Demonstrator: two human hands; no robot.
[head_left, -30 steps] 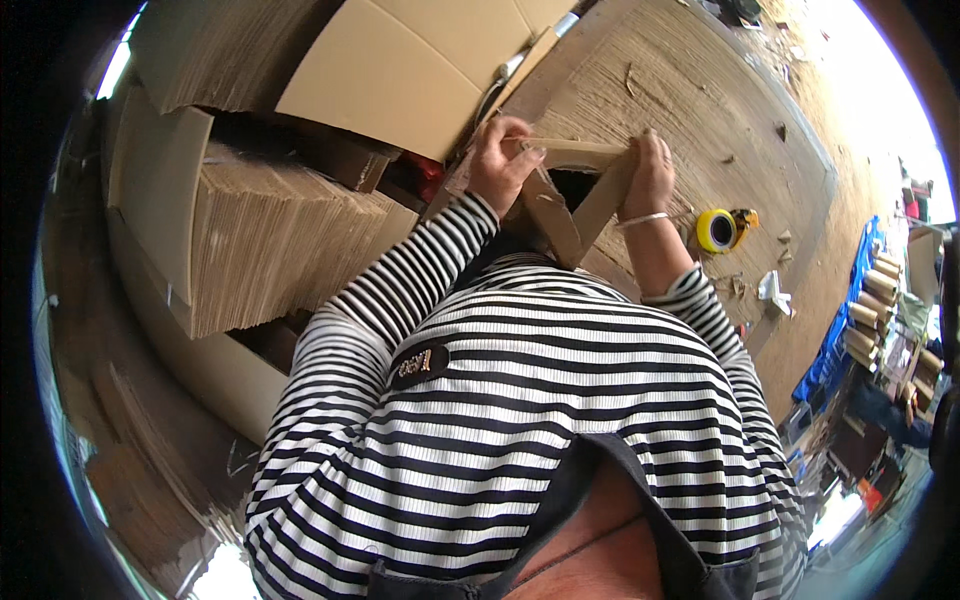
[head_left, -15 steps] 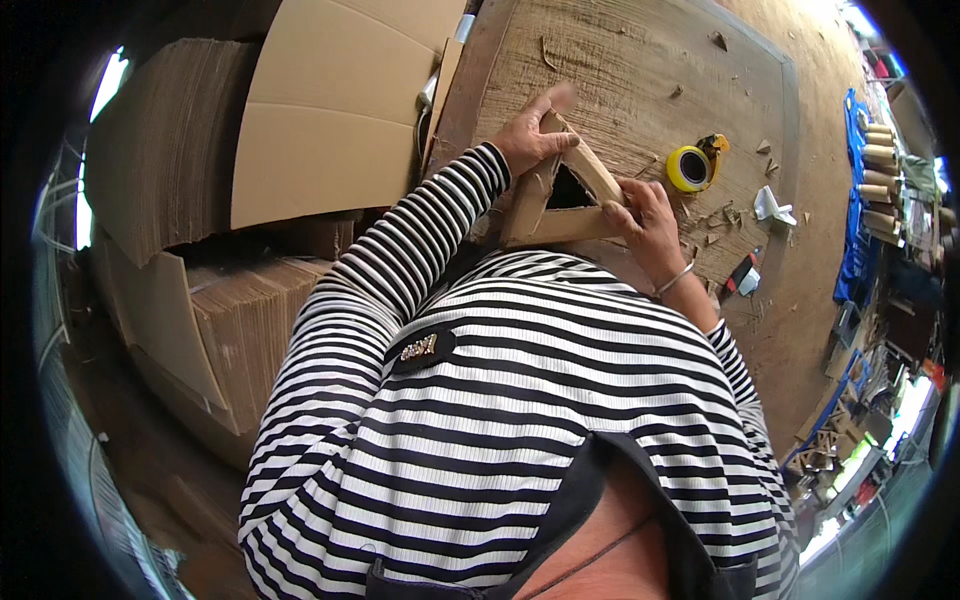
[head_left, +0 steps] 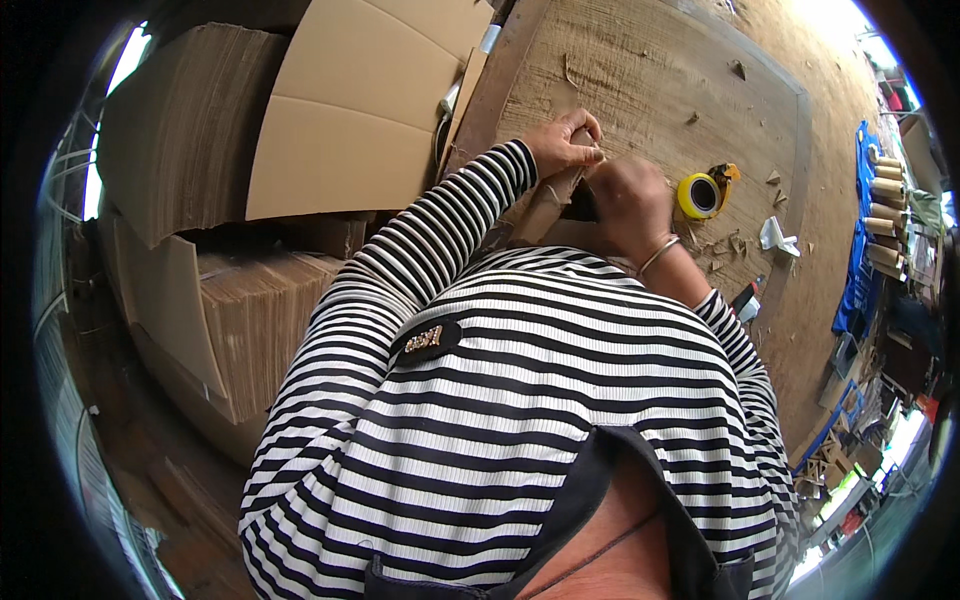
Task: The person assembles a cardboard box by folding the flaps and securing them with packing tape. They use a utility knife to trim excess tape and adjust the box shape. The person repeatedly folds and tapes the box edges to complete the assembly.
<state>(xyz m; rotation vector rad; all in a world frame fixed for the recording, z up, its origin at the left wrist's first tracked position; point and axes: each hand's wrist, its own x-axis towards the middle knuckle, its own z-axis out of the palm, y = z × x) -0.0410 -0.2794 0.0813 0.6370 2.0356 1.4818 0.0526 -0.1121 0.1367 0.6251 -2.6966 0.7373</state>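
My left hand [head_left: 563, 146] is closed on the upper corner of a triangular frame of folded brown cardboard [head_left: 543, 212], thumb pressed along its edge. My right hand [head_left: 636, 204] is curled and blurred by motion, close beside the left thumb at that corner. Whatever is between its fingers is hidden, and this hand covers the frame's right side. Part of the dark opening inside the frame shows between the hands. A roll of yellow tape [head_left: 684, 201] in a dispenser lies right of my right hand.
The wooden tabletop [head_left: 650, 70] carries scattered cardboard scraps [head_left: 738, 70]. At the right lie crumpled white paper [head_left: 776, 238] and a red and black cutter [head_left: 743, 298], partly hidden by my sleeve. Cardboard stacks [head_left: 190, 120] and a large sheet [head_left: 350, 130] stand left.
My right hand has left the frame's lower right corner and moved up beside the left hand, curling in. My left hand still holds the upper corner, its fingers now bent around it.
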